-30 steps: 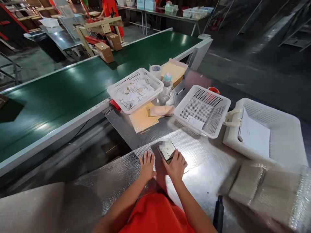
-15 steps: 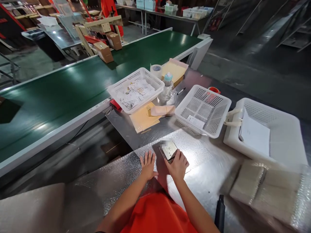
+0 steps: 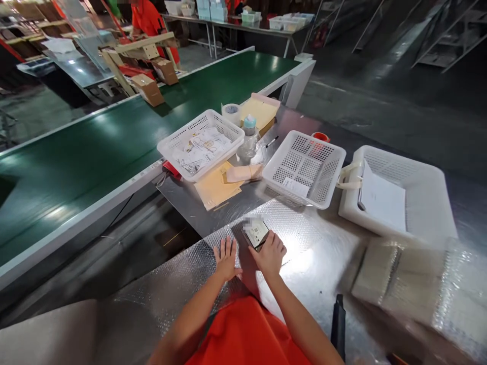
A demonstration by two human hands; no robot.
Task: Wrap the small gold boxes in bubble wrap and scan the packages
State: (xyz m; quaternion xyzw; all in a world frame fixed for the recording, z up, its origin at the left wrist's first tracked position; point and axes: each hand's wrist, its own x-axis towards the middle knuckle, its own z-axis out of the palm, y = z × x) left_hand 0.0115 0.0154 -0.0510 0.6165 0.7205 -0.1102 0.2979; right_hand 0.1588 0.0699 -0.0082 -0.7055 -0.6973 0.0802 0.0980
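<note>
A small dark item with a white label (image 3: 255, 232) lies on a sheet of bubble wrap (image 3: 205, 257) spread over the metal table. My right hand (image 3: 269, 255) grips its lower right edge, thumb at the near side and fingers curled on the right. Flat on the bubble wrap, to the left of the item, rests my left hand (image 3: 227, 259) with its fingers spread and nothing held. Beyond the hands are brown envelopes (image 3: 216, 186) and a white perforated basket (image 3: 304, 170) with a paper slip inside.
Farther left, a white basket (image 3: 201, 144) holds papers. A large white bin (image 3: 429, 195) and bubble-wrapped packages (image 3: 411, 284) stand at the right, near a black-handled tool (image 3: 338, 327). A green conveyor (image 3: 114, 134) carries cartons (image 3: 148, 89). A person in red (image 3: 146, 19) is behind it.
The view has shifted slightly, so the table's contents sit farther left in the frame. Both hands keep nearly the same pose around the labelled item.
</note>
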